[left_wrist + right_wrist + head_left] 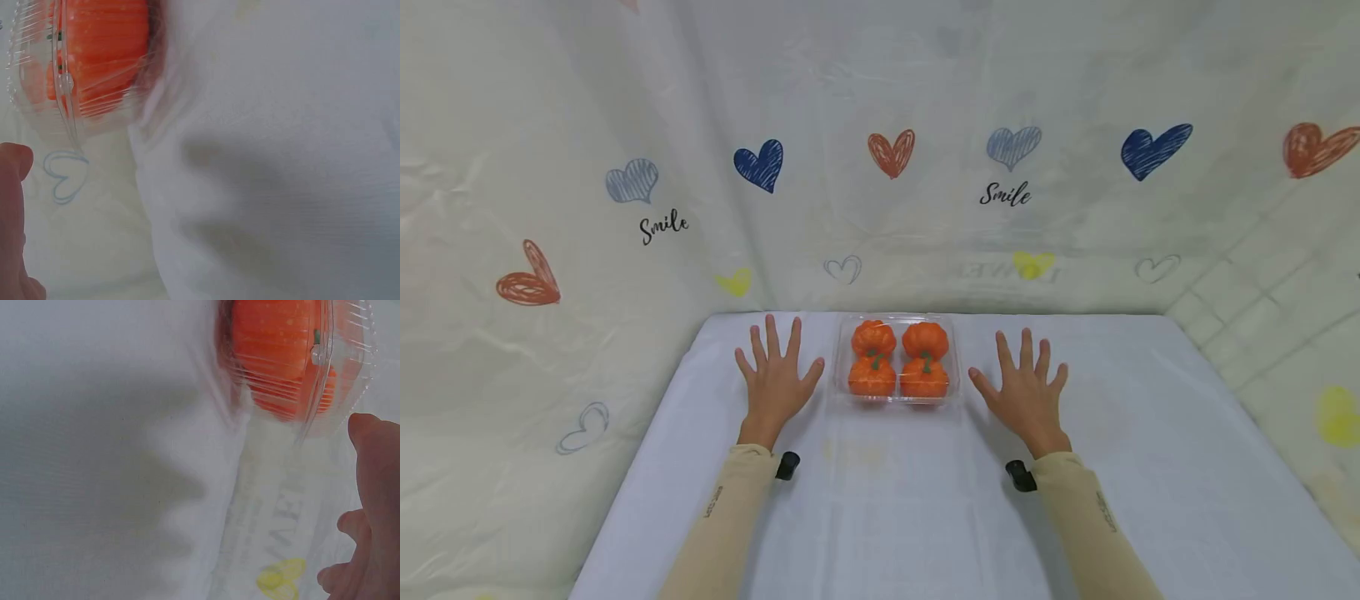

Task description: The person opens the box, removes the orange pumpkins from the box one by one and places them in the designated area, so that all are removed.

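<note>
A clear plastic clamshell box [898, 401] with its lid down sits near the table's far edge. Inside it are several small orange pumpkins [925, 341] with green stems, set in two rows. My left hand [775, 383] is spread flat to the left of the box, thumb pointing toward it. To the right, my right hand [1028, 396] is spread the same way, its thumb close to the box's side. Neither hand holds anything. In both wrist views the box [94, 125] shows side-on with its ridged wall, a thumb [369, 428] near it.
The table has a white cloth [895, 517]. Behind and beside it hangs a pale curtain [940, 83] printed with hearts and the word Smile. Each sleeve has a dark device [1020, 476] at the wrist.
</note>
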Demonstrator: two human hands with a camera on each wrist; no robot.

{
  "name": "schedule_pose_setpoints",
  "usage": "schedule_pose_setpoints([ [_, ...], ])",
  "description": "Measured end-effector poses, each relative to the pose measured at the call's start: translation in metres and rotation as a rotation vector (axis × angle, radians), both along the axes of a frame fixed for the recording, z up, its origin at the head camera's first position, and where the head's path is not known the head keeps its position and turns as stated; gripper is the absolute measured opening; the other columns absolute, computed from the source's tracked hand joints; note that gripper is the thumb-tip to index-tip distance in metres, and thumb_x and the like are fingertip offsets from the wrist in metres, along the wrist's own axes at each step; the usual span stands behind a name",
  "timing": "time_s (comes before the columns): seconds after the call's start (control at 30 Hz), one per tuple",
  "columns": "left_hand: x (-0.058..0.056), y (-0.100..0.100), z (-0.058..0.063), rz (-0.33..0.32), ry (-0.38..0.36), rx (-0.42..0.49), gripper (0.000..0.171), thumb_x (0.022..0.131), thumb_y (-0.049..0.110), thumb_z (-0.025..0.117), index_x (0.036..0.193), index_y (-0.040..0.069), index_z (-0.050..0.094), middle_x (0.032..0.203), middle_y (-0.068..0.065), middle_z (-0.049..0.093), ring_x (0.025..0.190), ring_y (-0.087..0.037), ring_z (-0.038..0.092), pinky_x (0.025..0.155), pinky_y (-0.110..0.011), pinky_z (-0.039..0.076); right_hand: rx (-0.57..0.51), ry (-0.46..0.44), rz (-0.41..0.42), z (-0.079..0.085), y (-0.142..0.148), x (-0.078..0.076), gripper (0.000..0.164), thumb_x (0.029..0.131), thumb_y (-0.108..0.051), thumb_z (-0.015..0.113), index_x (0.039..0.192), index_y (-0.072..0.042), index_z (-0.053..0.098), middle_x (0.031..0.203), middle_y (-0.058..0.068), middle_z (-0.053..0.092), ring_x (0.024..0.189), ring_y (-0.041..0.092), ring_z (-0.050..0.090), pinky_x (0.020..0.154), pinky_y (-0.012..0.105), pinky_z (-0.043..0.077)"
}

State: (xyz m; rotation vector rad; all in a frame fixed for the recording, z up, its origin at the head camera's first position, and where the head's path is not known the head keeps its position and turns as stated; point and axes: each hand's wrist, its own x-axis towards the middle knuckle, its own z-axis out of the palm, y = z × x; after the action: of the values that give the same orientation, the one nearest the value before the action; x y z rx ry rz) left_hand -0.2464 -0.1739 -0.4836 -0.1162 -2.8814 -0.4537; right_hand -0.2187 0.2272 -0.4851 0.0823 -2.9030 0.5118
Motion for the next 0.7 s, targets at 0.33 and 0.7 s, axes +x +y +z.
schedule_pose_setpoints([
  [0.33,0.002,0.0,-0.004,-0.023,-0.006,0.044,0.086,0.107,0.059,0.051,0.174,0.021,0.013,0.177,-0.022,-0.009,0.16,-0.049,-0.013,0.118,-0.08,-0.004,-0.148,-0.076,0.068,-0.007,-0.011,0.012,0.094,0.105,-0.064,0.052,0.173,-0.01,0.017,0.176,0.027,-0.001,0.158,0.055,-0.004,0.117,0.082,-0.001],
  [0.7,0.005,0.005,-0.011,-0.022,-0.027,0.093,0.088,0.106,0.058,0.052,0.174,0.021,0.012,0.177,-0.023,-0.007,0.16,-0.047,-0.016,0.118,-0.08,-0.004,-0.315,-0.145,0.135,-0.027,-0.032,0.021,0.099,0.102,-0.052,0.067,0.172,-0.005,0.015,0.177,0.025,0.0,0.159,0.053,-0.001,0.123,0.075,0.005],
])
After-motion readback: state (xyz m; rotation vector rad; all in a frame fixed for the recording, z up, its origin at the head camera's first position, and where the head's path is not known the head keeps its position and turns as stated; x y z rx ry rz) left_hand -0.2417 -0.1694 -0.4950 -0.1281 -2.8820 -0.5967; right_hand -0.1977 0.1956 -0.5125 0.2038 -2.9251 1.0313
